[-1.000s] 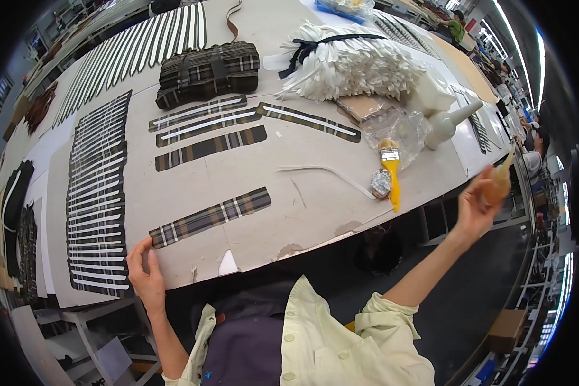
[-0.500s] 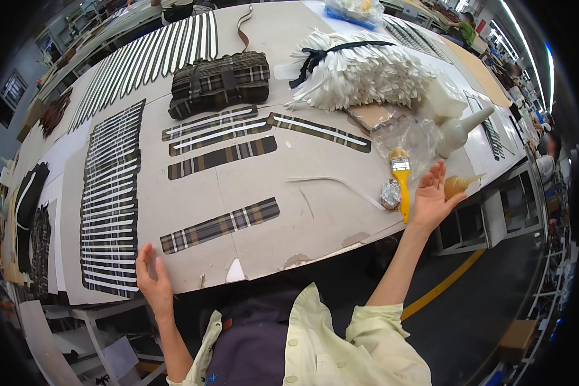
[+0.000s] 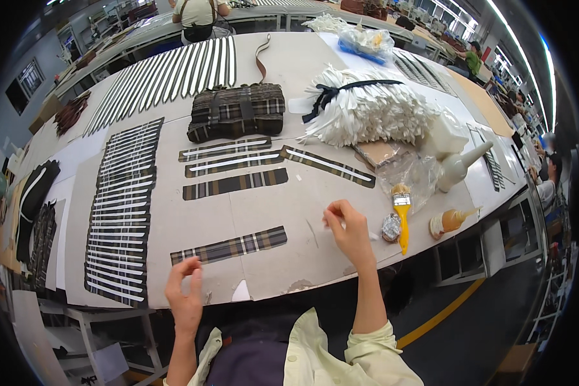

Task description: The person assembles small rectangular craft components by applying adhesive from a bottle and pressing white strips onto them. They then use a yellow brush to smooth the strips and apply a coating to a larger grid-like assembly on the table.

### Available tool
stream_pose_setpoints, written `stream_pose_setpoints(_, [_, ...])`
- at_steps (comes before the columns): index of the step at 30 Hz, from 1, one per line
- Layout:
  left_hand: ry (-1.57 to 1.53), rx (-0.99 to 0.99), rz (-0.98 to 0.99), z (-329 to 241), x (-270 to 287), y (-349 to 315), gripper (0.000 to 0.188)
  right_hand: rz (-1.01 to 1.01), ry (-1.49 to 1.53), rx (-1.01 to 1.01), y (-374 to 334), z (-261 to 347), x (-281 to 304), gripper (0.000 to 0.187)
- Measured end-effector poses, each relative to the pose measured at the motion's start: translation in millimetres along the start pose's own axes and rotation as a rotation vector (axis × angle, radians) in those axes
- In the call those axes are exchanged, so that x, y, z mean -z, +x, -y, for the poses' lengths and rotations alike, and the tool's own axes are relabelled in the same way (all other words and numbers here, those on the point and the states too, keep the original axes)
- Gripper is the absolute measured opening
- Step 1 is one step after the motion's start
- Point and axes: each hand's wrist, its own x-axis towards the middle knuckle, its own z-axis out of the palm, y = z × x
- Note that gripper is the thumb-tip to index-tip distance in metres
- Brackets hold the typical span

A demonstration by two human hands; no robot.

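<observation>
The nearest plaid fabric strip point(image 3: 238, 246) lies near the front edge of the worktable point(image 3: 270, 209) and shows no lengthwise white band, so its work looks undone. The left hand point(image 3: 185, 299), loosely parted and empty, is at its left end; the right hand point(image 3: 352, 237) curls above the table, and whether it pinches anything I cannot tell. Beyond, another plaid strip point(image 3: 235, 184) is also bare, while three banded strips point(image 3: 233, 164) and the large banded array point(image 3: 121, 219) appear done. The tied white-strip bundle point(image 3: 370, 116) suggests plenty remains.
</observation>
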Motion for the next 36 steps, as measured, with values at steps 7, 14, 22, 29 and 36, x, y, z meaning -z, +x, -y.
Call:
stream_pose_setpoints(7, [-0.629,0.154,0.291,-60,-44,18,0.022,0.342,0.270,0.157,-47,116,-44,0.011])
stream_pose_setpoints(14, [-0.558,0.302,0.163,-28,-2,24,0.018,0.426,0.264,0.020,-52,101,-68,0.011])
stream_pose_setpoints(22, [-0.453,0.384,0.048,19,46,1,0.020,0.359,0.208,-0.160,-66,57,-52,0.010])
stream_pose_setpoints(29, [-0.278,0.436,-0.044,36,38,-5,0.015,0.157,0.440,-0.427,-68,34,-61,0.014])
stream_pose_setpoints(36, [-0.086,0.391,-0.111,37,35,14,0.012,0.119,0.153,-0.283,-31,31,-80,0.014])
